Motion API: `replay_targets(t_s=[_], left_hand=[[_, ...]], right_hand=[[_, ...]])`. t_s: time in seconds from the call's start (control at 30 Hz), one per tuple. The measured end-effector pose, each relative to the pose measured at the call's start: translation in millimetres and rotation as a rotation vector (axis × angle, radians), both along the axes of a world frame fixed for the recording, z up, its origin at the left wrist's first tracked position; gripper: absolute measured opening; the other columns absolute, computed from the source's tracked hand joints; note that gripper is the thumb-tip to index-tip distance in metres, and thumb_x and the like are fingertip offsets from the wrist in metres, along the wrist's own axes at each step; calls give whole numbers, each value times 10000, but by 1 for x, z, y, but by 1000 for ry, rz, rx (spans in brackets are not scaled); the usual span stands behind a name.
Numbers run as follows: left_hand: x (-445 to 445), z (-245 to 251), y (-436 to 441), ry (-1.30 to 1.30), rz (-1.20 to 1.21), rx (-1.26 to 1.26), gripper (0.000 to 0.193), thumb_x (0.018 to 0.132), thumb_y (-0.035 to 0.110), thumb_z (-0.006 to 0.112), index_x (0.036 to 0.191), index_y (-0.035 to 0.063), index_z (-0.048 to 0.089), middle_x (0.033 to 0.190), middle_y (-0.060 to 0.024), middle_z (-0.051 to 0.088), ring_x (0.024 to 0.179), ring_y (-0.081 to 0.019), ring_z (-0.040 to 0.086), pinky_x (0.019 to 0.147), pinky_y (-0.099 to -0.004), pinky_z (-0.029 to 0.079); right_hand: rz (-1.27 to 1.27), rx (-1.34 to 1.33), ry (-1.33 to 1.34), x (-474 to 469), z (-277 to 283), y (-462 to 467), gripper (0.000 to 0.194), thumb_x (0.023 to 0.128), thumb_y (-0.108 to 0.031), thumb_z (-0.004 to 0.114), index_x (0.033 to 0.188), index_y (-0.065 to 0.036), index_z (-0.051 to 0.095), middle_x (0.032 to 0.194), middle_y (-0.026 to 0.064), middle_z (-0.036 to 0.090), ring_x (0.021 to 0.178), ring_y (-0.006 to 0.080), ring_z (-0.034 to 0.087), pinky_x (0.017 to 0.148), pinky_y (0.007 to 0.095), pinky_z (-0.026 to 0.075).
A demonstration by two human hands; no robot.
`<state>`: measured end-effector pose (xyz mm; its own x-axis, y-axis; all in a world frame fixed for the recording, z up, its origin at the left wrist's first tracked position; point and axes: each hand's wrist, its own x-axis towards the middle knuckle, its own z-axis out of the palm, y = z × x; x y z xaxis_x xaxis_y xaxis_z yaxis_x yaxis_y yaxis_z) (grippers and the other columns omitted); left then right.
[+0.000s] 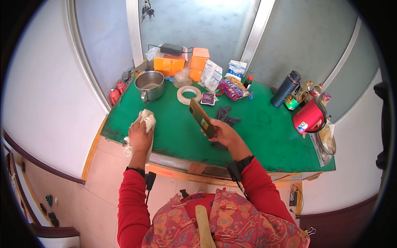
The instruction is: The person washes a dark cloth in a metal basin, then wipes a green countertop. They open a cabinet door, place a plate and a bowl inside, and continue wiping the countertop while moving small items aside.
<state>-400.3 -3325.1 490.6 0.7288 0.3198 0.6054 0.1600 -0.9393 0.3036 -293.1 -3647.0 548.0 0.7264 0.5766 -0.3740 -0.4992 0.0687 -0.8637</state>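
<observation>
My left hand [140, 138] grips a cream knitted cloth [147, 117] at the front left edge of the green tabletop [173, 130]. Part of the cloth hangs past that edge. In my right hand [225, 134] is a smartphone [202, 118], tilted and held above the table by its lower end. A dark grey cloth item [227, 115], perhaps a glove, lies behind and partly under my right hand. Beyond the phone are a roll of tape [182, 99] and a small purple packet [208, 99].
At the back left stands a steel pot [149, 85], with orange boxes [169, 64] behind it. A purple snack bag [233, 89] lies at the back. On the right are a blue flask [285, 89], a red electric kettle [307, 117] and a bowl [331, 144] near the edge.
</observation>
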Motion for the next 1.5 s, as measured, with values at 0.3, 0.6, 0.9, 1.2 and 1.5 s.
replay_targets(t_s=[0.3,0.6,0.9,1.2,1.5], left_hand=[[6,-14,9,-113,-32,136,324,750,243,679,1008,69,589,1093,-148,590,960,-347,553,805,-471,437],[19,-37,34,-80,-140,79,320,778,184,647,1024,-14,594,1012,-217,594,923,-414,558,809,-480,456],[8,-38,43,-14,-224,-179,344,860,205,585,1126,-13,577,1086,-207,596,973,-378,573,837,-419,454],[-27,33,-37,-255,-333,-695,481,917,277,551,1266,-51,499,1242,-182,562,1100,-266,549,948,-341,401],[8,75,-284,-169,-728,-633,322,919,148,561,1153,-71,534,1104,-148,599,993,-225,551,885,-331,418]], right_hand=[[79,806,69,-37,10,-41,616,856,-385,581,1333,-37,404,1209,224,542,1035,344,590,842,488,518],[-307,680,-189,-99,0,-145,621,865,-342,587,1383,-96,350,1257,170,521,1062,302,577,851,475,507],[-614,779,-357,-186,7,-259,707,806,-466,609,1345,-58,400,1230,190,529,1006,292,591,780,421,545],[-543,1020,-498,-174,-7,-365,876,719,-658,563,1367,-95,386,1237,228,497,944,317,567,650,372,479],[-502,1137,-475,-144,-17,-488,800,763,-599,551,1372,-108,382,1249,251,496,959,326,590,669,400,510]])
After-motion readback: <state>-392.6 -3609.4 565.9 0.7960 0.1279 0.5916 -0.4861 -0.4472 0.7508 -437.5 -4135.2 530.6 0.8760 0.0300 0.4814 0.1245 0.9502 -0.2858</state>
